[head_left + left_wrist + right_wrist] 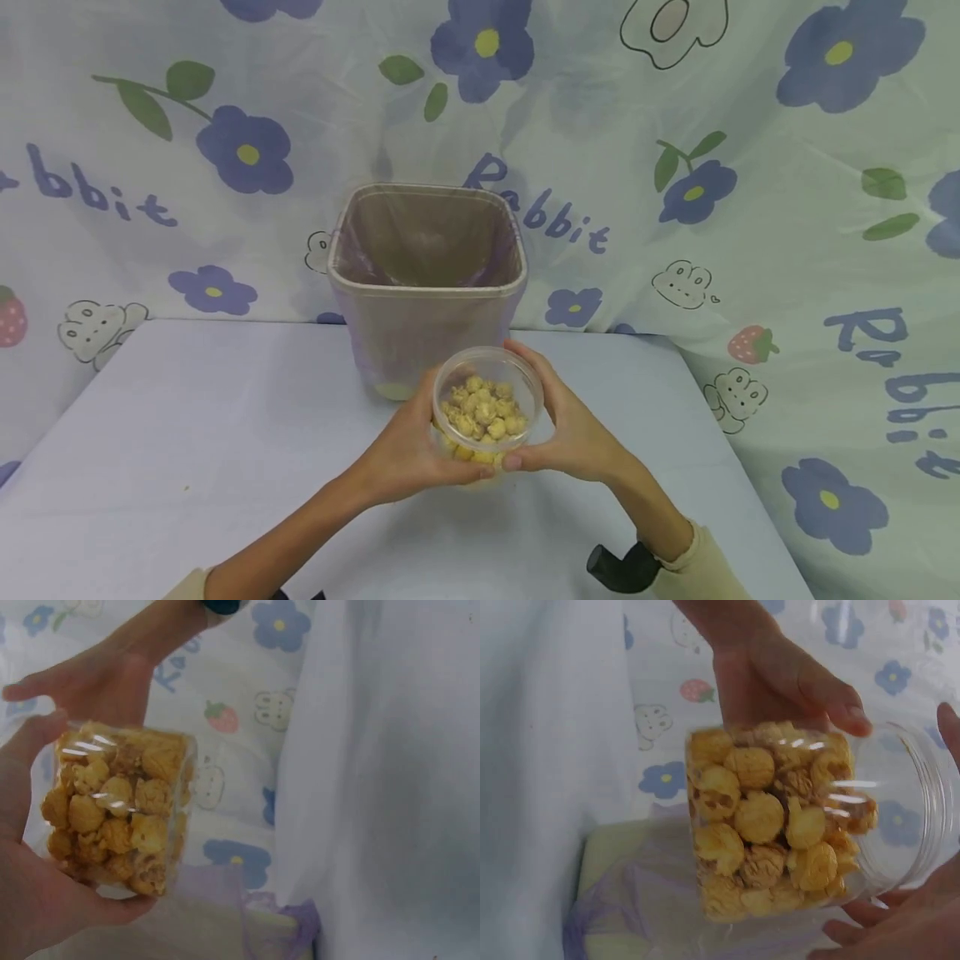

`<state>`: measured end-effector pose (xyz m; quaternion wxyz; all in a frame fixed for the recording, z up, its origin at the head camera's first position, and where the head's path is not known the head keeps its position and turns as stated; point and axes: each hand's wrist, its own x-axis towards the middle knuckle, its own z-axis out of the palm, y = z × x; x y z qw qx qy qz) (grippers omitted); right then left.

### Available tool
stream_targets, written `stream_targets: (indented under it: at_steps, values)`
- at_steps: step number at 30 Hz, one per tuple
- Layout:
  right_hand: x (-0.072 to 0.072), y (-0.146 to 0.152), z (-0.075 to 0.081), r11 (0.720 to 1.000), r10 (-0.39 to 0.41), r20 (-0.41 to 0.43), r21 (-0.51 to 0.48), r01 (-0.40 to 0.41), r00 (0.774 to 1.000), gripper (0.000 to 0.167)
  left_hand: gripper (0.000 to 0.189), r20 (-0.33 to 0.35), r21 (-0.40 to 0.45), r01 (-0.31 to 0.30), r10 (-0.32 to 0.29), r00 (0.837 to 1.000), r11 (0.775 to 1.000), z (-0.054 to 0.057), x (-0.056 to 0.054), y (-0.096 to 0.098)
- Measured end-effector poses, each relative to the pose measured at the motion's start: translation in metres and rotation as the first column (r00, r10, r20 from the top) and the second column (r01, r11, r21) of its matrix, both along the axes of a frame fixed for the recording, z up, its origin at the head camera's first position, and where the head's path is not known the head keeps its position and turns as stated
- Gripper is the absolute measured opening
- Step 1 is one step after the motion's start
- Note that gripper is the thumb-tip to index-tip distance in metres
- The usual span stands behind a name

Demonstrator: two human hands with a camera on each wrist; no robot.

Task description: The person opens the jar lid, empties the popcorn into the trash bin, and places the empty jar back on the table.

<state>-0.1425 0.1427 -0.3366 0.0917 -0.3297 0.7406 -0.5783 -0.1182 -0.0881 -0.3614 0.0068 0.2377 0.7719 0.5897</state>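
The clear plastic jar (776,825) sits right between the person's two hands, touching both, so neither is nearer; the left hand (420,446) grasps its left side, thumb along the front, while the right hand (573,425) clasps the right side higher up by the rim, thumb at the front and fingers round the far side, with a gap showing between its palm and the wall. From where I stand, the jar hangs above the white table (225,433), its base clear of the cloth, on the person's side of the beige waste bin (431,333); the bin, lined with a thin purple bag (630,907), stands just beyond, its wide mouth facing up.

The jar's long axis runs from the flat base, which faces the table, to the round threaded mouth, which points up toward the person's head; it looks near upright, though I cannot tell its exact lean; I see no lid on it, and the golden popcorn (483,408) lies below the rim, leaving bare wall above.
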Motion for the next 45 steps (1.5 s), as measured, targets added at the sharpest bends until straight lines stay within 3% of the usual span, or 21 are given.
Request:
stream_targets:
  at_steps: [5, 9, 12, 17, 22, 25, 29, 37, 45]
  values:
    - [0.012, -0.012, -0.003, 0.986, -0.168, -0.007, -0.012, 0.168, 0.986, 0.115, 0.110, 0.000, 0.016, -0.043, 0.043, 0.999, 0.999, 0.001, -0.001, 0.003]
    - [0.016, -0.019, -0.006, 0.972, -0.234, 0.012, -0.029, 0.234, 0.972, 0.109, 0.104, -0.006, 0.011, -0.054, 0.054, 0.999, 0.998, 0.002, -0.002, 0.004]
    - [0.015, -0.018, -0.008, 0.977, -0.205, 0.004, -0.059, 0.205, 0.979, 0.104, 0.102, -0.009, 0.007, -0.035, 0.035, 0.999, 0.999, 0.002, -0.003, 0.004]
    - [0.008, -0.010, -0.009, 0.992, -0.060, -0.004, -0.113, 0.059, 0.998, 0.099, 0.108, -0.006, 0.007, 0.026, -0.026, 1.000, 1.000, 0.003, -0.003, 0.003]
    - [0.001, -0.002, -0.010, 0.987, 0.062, 0.004, -0.150, -0.061, 0.998, 0.100, 0.109, 0.029, 0.013, 0.085, -0.085, 0.996, 0.996, 0.006, -0.004, 0.001]
    - [-0.003, 0.002, -0.011, 0.982, 0.090, -0.016, -0.167, -0.092, 0.996, 0.101, 0.109, 0.067, 0.013, 0.125, -0.125, 0.990, 0.992, 0.006, -0.004, 0.000]
    - [-0.008, 0.009, -0.009, 0.978, 0.064, -0.038, -0.198, -0.070, 0.997, 0.102, 0.107, 0.096, -0.035, 0.132, -0.128, 0.987, 0.991, 0.006, -0.003, -0.002]
    - [-0.016, 0.038, -0.015, 0.974, -0.040, -0.083, -0.228, 0.020, 0.996, 0.097, 0.107, 0.047, -0.093, 0.051, -0.047, 0.998, 0.994, 0.004, -0.003, -0.011]
    - [-0.017, 0.075, -0.029, 0.962, -0.137, -0.041, -0.242, 0.123, 0.990, 0.087, 0.109, 0.023, -0.095, 0.002, 0.001, 1.000, 0.995, 0.007, -0.001, -0.022]
